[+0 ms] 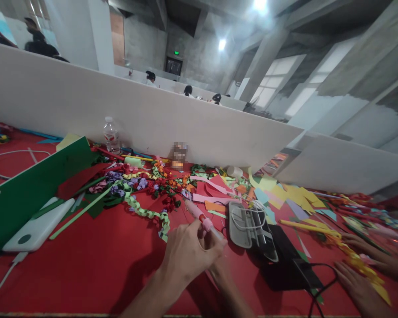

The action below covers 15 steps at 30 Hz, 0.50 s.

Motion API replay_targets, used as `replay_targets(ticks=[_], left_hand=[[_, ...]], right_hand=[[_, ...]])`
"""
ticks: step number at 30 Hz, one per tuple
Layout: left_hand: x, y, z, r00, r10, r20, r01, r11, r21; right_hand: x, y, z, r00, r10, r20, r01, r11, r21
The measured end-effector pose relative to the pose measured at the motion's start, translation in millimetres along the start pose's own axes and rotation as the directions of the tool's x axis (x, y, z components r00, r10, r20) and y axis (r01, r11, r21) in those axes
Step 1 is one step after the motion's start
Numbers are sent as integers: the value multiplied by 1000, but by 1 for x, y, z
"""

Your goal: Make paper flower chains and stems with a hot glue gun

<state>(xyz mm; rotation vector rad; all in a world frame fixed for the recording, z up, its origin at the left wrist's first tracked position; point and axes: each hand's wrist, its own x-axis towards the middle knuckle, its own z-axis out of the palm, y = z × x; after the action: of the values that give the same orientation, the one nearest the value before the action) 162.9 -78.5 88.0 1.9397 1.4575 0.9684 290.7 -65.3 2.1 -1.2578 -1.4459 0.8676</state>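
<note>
My left hand [187,254] is closed near the table's front middle, fingers wrapped round the lower end of a pink stick [199,215]. The stick slants up and left toward a heap of small paper flowers [167,187]. My right hand [218,261] lies tucked behind and under the left one. Only its wrist and forearm show; its fingers are hidden. A green paper chain [146,213] curls across the red tablecloth [96,260] just left of my hands.
A green board [33,185] and white power bank [36,229] lie at left, a water bottle [111,134] by the white partition [152,119]. A grey pouch [248,223] on a black box [290,267] sits right. Another person's hands [360,265] rest among paper strips [295,194].
</note>
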Motion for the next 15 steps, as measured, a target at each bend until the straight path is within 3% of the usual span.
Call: replay_targets(ticks=[4, 9, 13, 15], left_hand=[[-1, -1, 1, 1000, 25, -19, -26, 999, -28], [0, 2, -2, 1000, 7, 12, -7, 999, -44], [2, 3, -4, 999, 2, 36, 0, 998, -59], [0, -1, -5, 999, 28, 35, -25, 998, -62]], right_hand=[[0, -1, 0, 994, 92, -60, -80, 982, 172], [0, -3, 5, 989, 114, -93, -91, 970, 224], [9, -7, -2, 993, 63, -104, -59, 998, 34], [24, -8, -13, 981, 25, -192, -53, 989, -139]])
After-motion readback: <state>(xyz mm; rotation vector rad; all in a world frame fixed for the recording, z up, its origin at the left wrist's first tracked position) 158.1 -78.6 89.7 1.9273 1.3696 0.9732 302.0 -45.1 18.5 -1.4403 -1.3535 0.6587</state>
